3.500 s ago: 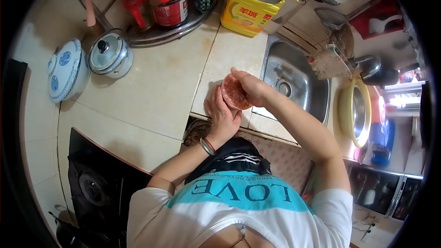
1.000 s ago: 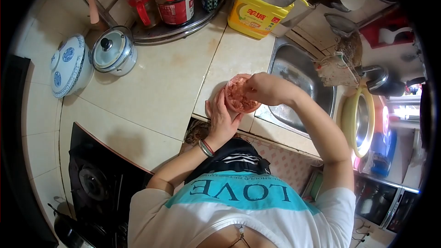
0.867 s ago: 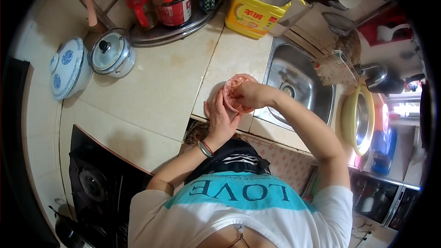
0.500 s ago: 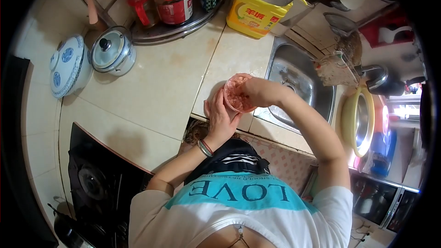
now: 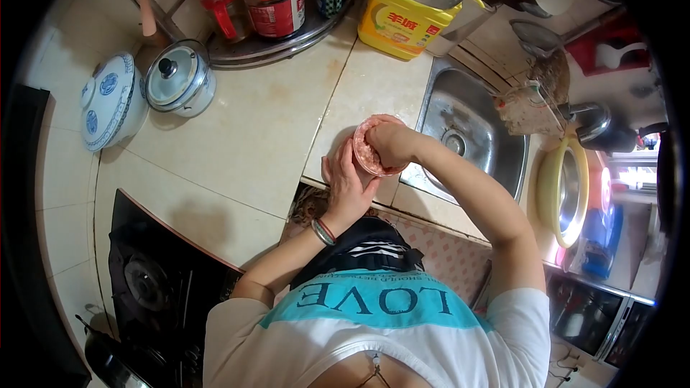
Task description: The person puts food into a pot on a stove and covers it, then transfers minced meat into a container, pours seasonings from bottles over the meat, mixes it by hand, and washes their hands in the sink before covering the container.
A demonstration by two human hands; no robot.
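A bowl (image 5: 357, 159) of pink minced meat (image 5: 369, 155) stands on the tiled counter near its front edge. My left hand (image 5: 351, 185) wraps round the bowl's near left side, fingers along the outer wall. Inside the bowl, my right hand (image 5: 392, 145) presses into the mince with its fingers curled; the fingertips are buried and the hand covers the right part of the meat. A bracelet (image 5: 323, 232) circles my left wrist.
The steel sink (image 5: 471, 126) lies just right of the bowl. Behind stands a yellow jug (image 5: 397, 25). A lidded pot (image 5: 180, 82) and a blue-and-white tureen (image 5: 115, 100) sit at the far left. A black gas stove (image 5: 154, 287) is nearer on the left; basins (image 5: 563, 190) stand at right.
My right hand has shifted slightly within the bowl and now looks more curled, pressed into the mince. The left hand keeps its hold on the bowl. The view has shifted slightly.
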